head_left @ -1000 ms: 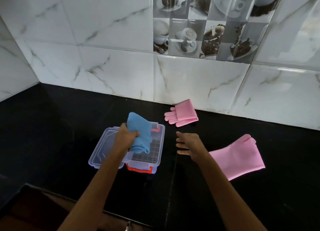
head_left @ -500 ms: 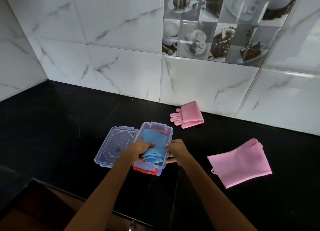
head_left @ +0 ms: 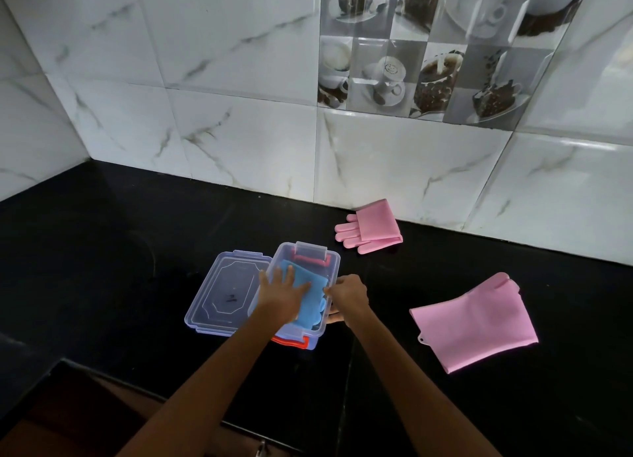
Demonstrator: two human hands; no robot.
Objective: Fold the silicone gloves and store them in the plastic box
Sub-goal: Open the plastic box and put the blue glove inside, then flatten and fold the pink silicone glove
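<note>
A clear plastic box [head_left: 334,263] with red latches stands on the black counter. A folded blue silicone glove [head_left: 310,280] lies inside it. My left hand [head_left: 282,294] presses flat on the blue glove with fingers spread. My right hand [head_left: 347,294] grips the box's right wall. The box's clear lid [head_left: 226,294] lies flat to the left, touching the box. A folded pink glove [head_left: 371,225] rests by the wall behind the box. A second pink glove [head_left: 474,323] lies spread flat to the right.
White marble tiles form the back and left walls, meeting in a corner at the left. The black counter [head_left: 102,251] has its front edge low in the view, with a dark drop below at the bottom left.
My left hand carried the blue glove down into the box and now lies flat on it. My right hand moved left to the box's right wall.
</note>
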